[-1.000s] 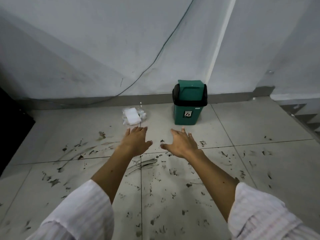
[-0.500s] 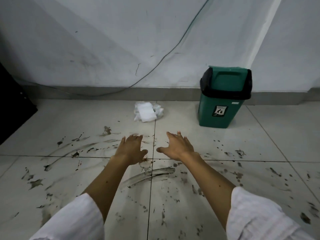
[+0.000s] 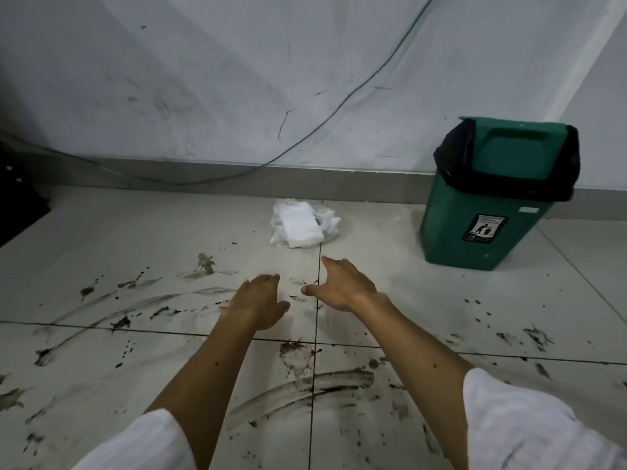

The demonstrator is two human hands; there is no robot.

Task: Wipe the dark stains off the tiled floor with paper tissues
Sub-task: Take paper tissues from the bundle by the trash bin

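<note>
A white pack of paper tissues (image 3: 301, 225) lies on the tiled floor (image 3: 142, 239) near the wall. Dark stains and smears (image 3: 305, 388) cover the tiles in front of it, with more streaks (image 3: 129, 310) to the left. Both my arms stretch forward over the floor. My left hand (image 3: 259, 305) hangs palm down with loosely straight fingers, holding nothing. My right hand (image 3: 342, 286) is also open and empty, its fingertips a short way short of the tissue pack.
A green bin (image 3: 492, 205) with a black liner and swing lid stands to the right by the wall. A thin cable (image 3: 339, 106) runs down the wall to the skirting. A dark object (image 3: 17, 198) sits at the left edge.
The view has come closer to the floor and wall. Both open hands have moved forward toward the tissue pack, which now looks larger.
</note>
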